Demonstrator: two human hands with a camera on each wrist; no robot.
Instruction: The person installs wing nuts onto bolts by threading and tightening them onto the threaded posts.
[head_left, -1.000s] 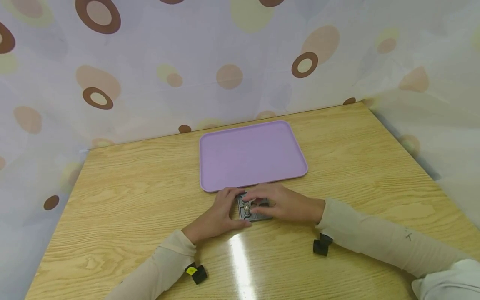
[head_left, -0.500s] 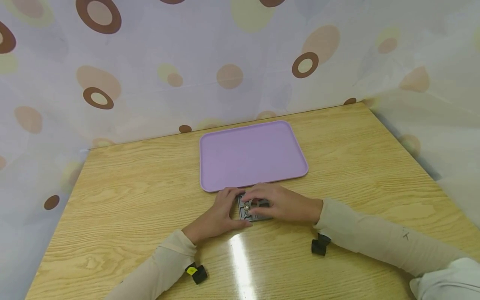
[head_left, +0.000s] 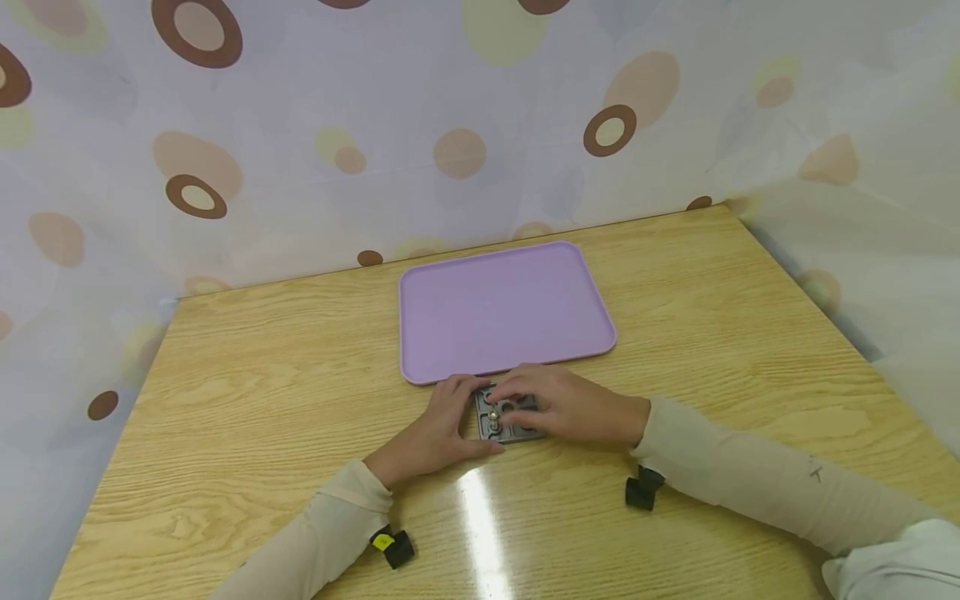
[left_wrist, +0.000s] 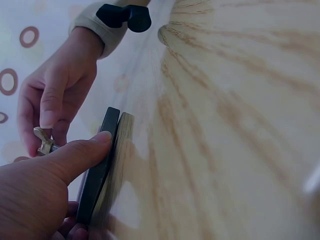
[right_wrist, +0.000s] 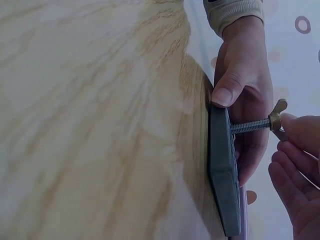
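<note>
Fingers (right_wrist: 302,131) against wing nut (right_wrist: 275,121)

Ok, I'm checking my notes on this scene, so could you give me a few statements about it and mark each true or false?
1. The left hand holds the grey plate by its edges. True.
2. The plate lies on the purple tray. False: it lies on the wooden table.
3. The right hand pinches the wing nut. True.
4. The wing nut is tight against the plate. False: threaded bolt shows between them.
5. The tray lies between the plate and the patterned backdrop. True.
6. Both sleeves are black. False: they are pale beige.
</note>
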